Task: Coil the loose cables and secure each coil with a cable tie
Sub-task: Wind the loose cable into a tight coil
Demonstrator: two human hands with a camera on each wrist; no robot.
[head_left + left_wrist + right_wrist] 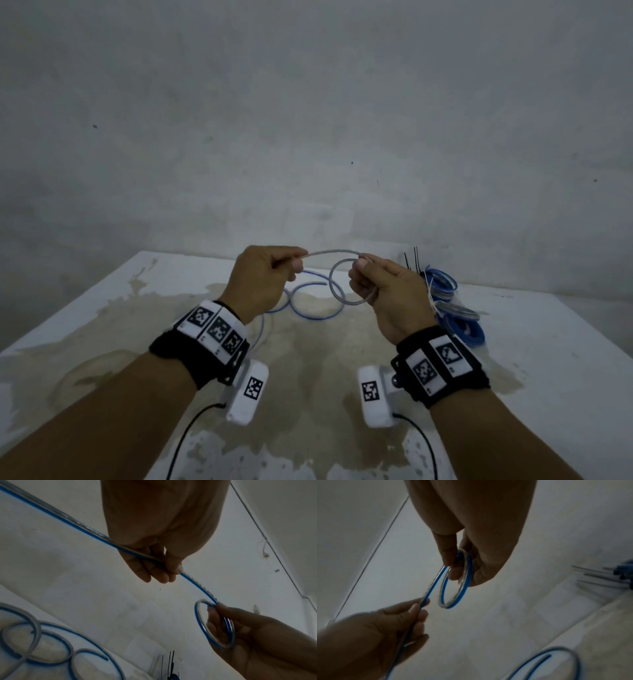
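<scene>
A: Where is the cable (pixel 334 253) now?

B: Up off the tabletop (pixel 534 342), strung between both hands. The right hand (pixel 387 291) pinches a small loop (pixel 337 284); the left hand (pixel 263 277) pinches the straight run just beside it.

A: Which way does the slack lie?

B: Leftward from the right grip, through the left grip, then down to loose curls (pixel 308 308) on the tabletop. I'd say the left hand feeds the next turn.

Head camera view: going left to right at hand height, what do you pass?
Left hand → grey-and-blue cable stretched between the hands → right hand holding its small loop → black cable ties → finished blue coils.
</scene>
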